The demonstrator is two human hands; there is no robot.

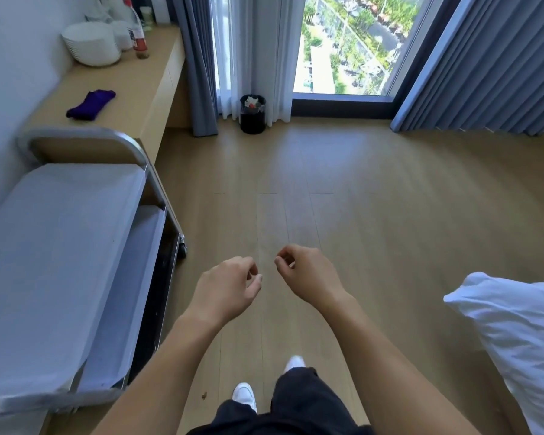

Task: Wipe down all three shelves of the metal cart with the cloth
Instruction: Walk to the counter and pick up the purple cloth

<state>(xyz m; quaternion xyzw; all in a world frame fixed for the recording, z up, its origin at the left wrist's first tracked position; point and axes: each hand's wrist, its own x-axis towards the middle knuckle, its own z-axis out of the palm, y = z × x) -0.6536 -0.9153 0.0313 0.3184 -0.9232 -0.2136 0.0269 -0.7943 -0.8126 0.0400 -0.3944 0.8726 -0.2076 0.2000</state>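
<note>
Lying bunched on the wooden counter (132, 89), the purple cloth (90, 105) sits between ten and eleven o'clock from both hands, well apart from them. Its long axis runs from eight to two o'clock. It looks soft, gathered into a loose roll. The metal cart (60, 240) stands closer, at nine o'clock, its top shelf pale grey. The left hand (230, 287) is the nearer to the cloth. Both it and the right hand (305, 274) hang loosely curled, holding nothing.
</note>
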